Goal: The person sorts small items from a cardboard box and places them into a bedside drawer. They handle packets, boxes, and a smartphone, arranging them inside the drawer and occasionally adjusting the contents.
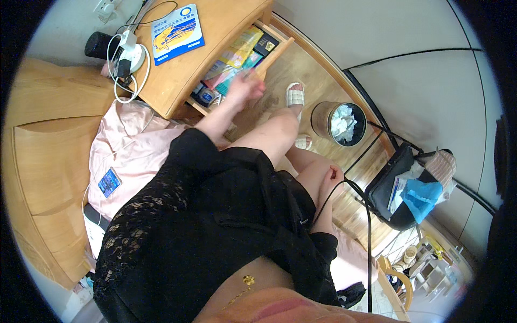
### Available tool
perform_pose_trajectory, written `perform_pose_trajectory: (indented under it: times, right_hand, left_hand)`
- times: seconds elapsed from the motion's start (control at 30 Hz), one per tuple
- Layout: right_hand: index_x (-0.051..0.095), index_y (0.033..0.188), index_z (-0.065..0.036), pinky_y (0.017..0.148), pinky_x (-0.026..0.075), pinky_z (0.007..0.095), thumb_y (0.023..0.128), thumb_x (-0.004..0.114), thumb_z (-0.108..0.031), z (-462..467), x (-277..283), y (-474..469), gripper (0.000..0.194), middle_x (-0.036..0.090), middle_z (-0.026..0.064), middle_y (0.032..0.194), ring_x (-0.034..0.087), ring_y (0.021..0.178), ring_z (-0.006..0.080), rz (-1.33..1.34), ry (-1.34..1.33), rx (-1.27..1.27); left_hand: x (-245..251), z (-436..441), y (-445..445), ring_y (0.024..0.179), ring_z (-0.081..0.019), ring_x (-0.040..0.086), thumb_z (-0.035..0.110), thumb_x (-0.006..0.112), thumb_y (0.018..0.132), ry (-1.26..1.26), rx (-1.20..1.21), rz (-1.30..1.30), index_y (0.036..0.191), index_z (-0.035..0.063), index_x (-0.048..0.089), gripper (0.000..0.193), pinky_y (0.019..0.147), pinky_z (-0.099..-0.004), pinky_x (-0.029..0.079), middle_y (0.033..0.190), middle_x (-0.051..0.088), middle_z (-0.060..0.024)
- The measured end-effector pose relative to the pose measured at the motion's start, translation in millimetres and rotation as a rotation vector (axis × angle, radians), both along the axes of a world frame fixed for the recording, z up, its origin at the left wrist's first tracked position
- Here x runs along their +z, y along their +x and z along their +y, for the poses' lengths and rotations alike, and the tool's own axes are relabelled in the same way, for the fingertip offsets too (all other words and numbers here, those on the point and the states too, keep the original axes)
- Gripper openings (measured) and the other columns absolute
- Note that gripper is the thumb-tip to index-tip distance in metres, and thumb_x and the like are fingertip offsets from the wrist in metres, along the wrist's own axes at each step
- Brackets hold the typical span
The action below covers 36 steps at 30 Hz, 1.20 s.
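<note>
My left hand (247, 89), blurred and with curled fingers, is over the front of a pulled-out wooden drawer (282, 50). Whether it holds anything is unclear. Inside lie a yellow packet (243, 46), a dark booklet with a gold emblem (266, 43), a teal packet (224, 85) and a small blue-and-white item (207, 95). Resting at my bent knee is my right hand (333, 177), its fingers partly hidden. A black cable (353, 185) loops past that wrist.
On the wooden nightstand (177, 76) lie a blue-and-white printed packet (177, 35) and a white power strip (135, 58) with cables. A phone (109, 182) rests on pink satin bedding (137, 143). Beyond my legs stand a waste bin (321, 119) and a black bag (389, 181).
</note>
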State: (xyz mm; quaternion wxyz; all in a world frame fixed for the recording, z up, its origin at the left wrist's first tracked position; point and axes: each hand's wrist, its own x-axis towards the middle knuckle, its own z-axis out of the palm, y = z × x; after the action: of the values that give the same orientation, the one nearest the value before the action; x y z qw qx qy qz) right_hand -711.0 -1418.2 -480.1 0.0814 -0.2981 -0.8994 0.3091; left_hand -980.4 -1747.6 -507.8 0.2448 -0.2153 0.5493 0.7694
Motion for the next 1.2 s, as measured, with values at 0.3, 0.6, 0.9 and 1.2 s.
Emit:
perform_pose_trajectory:
  times: [0.3,0.6,0.9,1.2]
  right_hand:
    - [0.068,0.095,-0.001,0.065,0.049,0.0294,0.089,0.059,-0.009,-5,2,0,0.013,0.065,0.0102,0.077,0.060,0.067,0.0171,0.149,-0.049,0.011]
    - [0.070,0.094,-0.006,0.065,0.052,0.0350,0.088,0.060,-0.013,-12,11,-1,0.014,0.068,0.0152,0.079,0.065,0.069,0.0259,0.066,0.087,0.009]
    - [0.068,0.091,-0.002,0.067,0.051,0.0323,0.084,0.060,-0.005,-13,18,5,0.010,0.066,0.0138,0.086,0.063,0.071,0.0242,0.087,0.025,-0.016]
    - [0.070,0.095,-0.004,0.066,0.051,0.0345,0.087,0.059,-0.012,-7,8,5,0.015,0.067,0.0143,0.080,0.064,0.069,0.0241,0.111,0.040,0.001]
  left_hand:
    - [71,-169,-82,0.141,-0.0404,0.024,0.070,0.057,0.078,-1.823,-0.462,0.488,0.149,0.0219,0.031,0.090,0.108,-0.0625,0.023,0.150,0.029,-0.0241]
    - [50,-130,-23,0.132,-0.0352,0.040,0.035,0.077,0.070,-1.803,-0.544,0.931,0.141,0.0207,0.045,0.078,0.105,-0.0567,0.031,0.142,0.043,-0.0178]
    - [79,-148,0,0.128,-0.0311,0.046,0.013,0.063,0.080,-1.730,-0.331,1.094,0.137,0.0179,0.048,0.059,0.105,-0.0518,0.034,0.137,0.049,-0.0143]
    - [80,-88,-40,0.131,-0.0385,0.038,0.042,0.058,0.089,-1.834,-0.504,0.464,0.146,0.0150,0.032,0.069,0.101,-0.0634,0.032,0.146,0.036,-0.0225]
